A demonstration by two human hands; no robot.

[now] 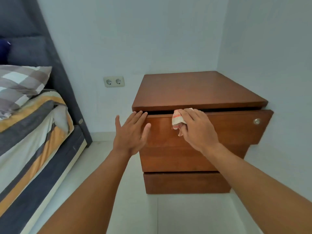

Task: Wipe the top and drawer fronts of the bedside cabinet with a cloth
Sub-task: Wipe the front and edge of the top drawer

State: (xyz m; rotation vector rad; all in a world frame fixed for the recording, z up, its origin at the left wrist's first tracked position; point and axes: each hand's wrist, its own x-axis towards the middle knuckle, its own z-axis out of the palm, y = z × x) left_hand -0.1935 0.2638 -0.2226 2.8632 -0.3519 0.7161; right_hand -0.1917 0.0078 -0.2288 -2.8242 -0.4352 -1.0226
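Observation:
A brown wooden bedside cabinet point(199, 88) stands in the room's corner, its bare top shining. Its top drawer point(233, 127) is pulled out a little, with a round silver lock at its right end. Two more drawer fronts lie below it. My right hand point(197, 129) grips a bunched white-and-red cloth point(177, 119) against the top drawer's front, near its upper edge. My left hand point(131, 132) is flat with straight fingers, its fingertips touching the drawer's left upper corner.
A bed point(30, 132) with striped bedding, a checked pillow and a dark headboard stands at the left. A double wall socket point(114, 81) sits between bed and cabinet. The floor point(135, 213) is pale tile; walls close in behind and to the right.

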